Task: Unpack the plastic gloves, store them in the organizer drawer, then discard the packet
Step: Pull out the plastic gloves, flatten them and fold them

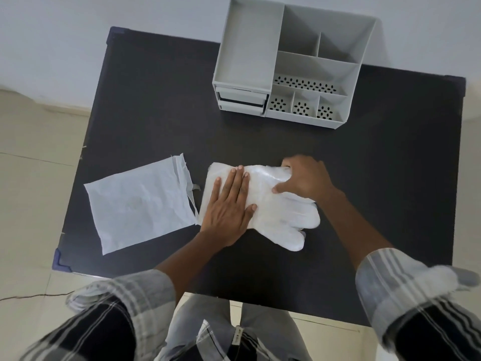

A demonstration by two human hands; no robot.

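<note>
— How is the stack of plastic gloves point(273, 204) being held?

— It is pressed flat onto the black table point(377, 178) by the left hand point(229, 201), whose fingers are extended and laid together over the stack's left half. The far right edge of the stack is pinched and gathered by the right hand point(305, 178), with the thumb set on top and the fingers curled around the plastic.

— Where is the rest placed?

— The torn, emptied packet point(140, 201) is laid just beside the gloves on the left, flat, with its ripped edge turned toward them. The grey desk organizer point(291, 63) is set at the far side of the table, well apart from the hands; its two small drawers point(242, 100) at the front left appear to be closed.

— Which step is in hand?

— Unpacking seems finished. The gloves are probably being folded or compacted so that a small drawer can be fitted.

— What is called for next?

— A tighter bundle would be needed, since the glove fingers are splayed out toward the person. A drawer would have to be pulled open, likely with one hand freed, before the bundle is tucked in. The packet is yet to be discarded.
</note>
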